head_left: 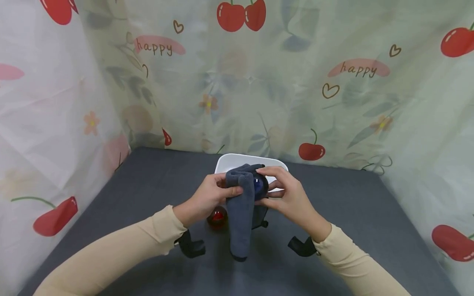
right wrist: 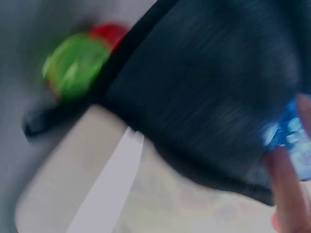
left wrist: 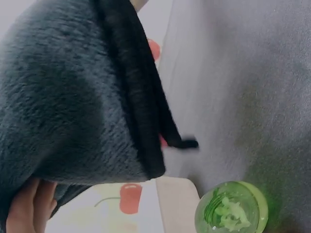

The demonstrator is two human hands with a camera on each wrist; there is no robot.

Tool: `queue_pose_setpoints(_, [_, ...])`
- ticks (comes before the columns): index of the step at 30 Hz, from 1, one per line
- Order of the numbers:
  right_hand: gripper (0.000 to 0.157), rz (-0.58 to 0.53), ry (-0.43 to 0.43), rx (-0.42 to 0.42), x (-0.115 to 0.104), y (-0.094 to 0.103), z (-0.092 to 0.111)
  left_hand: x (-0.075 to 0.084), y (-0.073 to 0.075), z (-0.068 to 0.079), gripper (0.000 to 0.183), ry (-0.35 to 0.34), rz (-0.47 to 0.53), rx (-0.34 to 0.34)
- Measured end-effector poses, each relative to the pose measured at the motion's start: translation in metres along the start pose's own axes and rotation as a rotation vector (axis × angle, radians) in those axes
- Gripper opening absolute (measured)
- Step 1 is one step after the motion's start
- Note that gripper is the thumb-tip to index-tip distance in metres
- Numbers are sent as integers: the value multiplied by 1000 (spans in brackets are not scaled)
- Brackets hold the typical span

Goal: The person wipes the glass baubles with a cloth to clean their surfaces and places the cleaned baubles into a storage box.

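My left hand (head_left: 207, 195) grips a dark grey plush cloth (head_left: 240, 218), thumb in front, and the cloth hangs down with a black edge. In my right hand (head_left: 290, 193) is a clear blue ball (head_left: 261, 186), held between spread fingers and thumb against the cloth. The right wrist view shows part of the blue ball (right wrist: 291, 138) beside the fingers. Below my left hand a red ball (head_left: 217, 217) lies on the table. A green ball (left wrist: 231, 208) with a pale figure inside appears in the left wrist view; in the head view it is hidden.
Behind the hands stands a white tray (head_left: 237, 159), its inside mostly hidden by the cloth and hands. The dark grey table (head_left: 166, 172) meets a cherry-print curtain (head_left: 252, 102) at the back and sides. Black mounts (head_left: 190, 246) stick out below both wrists.
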State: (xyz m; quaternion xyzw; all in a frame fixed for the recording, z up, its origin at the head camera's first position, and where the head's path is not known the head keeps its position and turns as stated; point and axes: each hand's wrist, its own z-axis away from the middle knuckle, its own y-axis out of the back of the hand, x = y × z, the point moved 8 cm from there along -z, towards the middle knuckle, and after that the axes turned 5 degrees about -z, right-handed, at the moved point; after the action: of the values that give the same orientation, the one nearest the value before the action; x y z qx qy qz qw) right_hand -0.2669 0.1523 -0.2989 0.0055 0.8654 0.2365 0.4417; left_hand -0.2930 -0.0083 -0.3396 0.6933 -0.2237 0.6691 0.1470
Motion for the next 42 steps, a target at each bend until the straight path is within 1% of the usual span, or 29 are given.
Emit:
queue_pose_setpoints(2, [69,106,113,18,-8,2,-1,1,2,0,38,0,-9,18])
queue_pose_setpoints(3, [68,142,151,30,-10,3,-1,1,3,0,36,3,-16,25])
queue_pose_setpoints(4, [68,154,171,39,-12,4,-1,2,4,0,36,6,-24,31])
queue_pose_setpoints(6, [68,152,166,47,-12,5,-2,3,4,0,36,17,-31,26])
queue_pose_setpoints(8, [66,125,112,44,-8,5,-3,4,2,-1,42,23,-39,-2])
queue_pose_setpoints(10, [65,92,52,23,-5,2,-3,5,-1,-3,49,25,-57,-26])
queue_pose_setpoints(12, [64,99,18,-5,-2,-2,-4,5,-2,-4,55,19,-83,-37])
queue_pose_setpoints(13, [65,129,17,-16,-3,-3,-4,5,-2,-4,56,16,-98,-33])
queue_pose_setpoints(14, [67,181,30,-25,-4,-4,-4,5,-1,-4,55,11,-115,-23])
queue_pose_setpoints(17, [72,353,103,-30,-11,-5,-5,5,4,-4,46,-14,-162,24])
queue_pose_setpoints(19, [73,418,153,-18,-15,-3,-5,6,7,-4,40,-29,-180,53])
queue_pose_setpoints(20, [73,423,175,-10,-16,-2,-5,7,8,-4,38,-36,-177,61])
queue_pose_setpoints(22, [69,364,208,7,-17,0,-4,8,8,-3,38,-42,-146,50])
queue_pose_setpoints(24, [68,280,224,18,-17,1,-3,7,5,-3,44,-25,-92,10])
queue_pose_setpoints(26, [67,196,242,16,-17,0,-3,5,0,-2,55,-1,-50,-50])
queue_pose_setpoints(28, [67,161,250,8,-17,-1,-3,4,-4,-2,64,13,-45,-90])
queue_pose_setpoints(29, [66,159,256,0,-18,-3,-3,4,-5,-2,66,16,-45,-96])
queue_pose_setpoints(31, [66,216,276,-4,-20,-5,-4,4,-5,-1,62,6,-63,-82])
queue_pose_setpoints(34, [67,370,309,18,-24,-5,-4,4,1,0,47,-13,-86,-14])
queue_pose_setpoints(36, [69,425,312,33,-26,-2,-4,4,4,1,40,-17,-98,14])
queue_pose_setpoints(38, [69,410,300,40,-26,1,-4,4,5,1,38,-21,-108,18])
queue_pose_setpoints(39, [68,380,286,39,-25,2,-5,4,5,1,40,-24,-104,6])
queue_pose_setpoints(42, [66,224,240,5,-20,0,-5,4,1,0,51,-12,-93,-42])
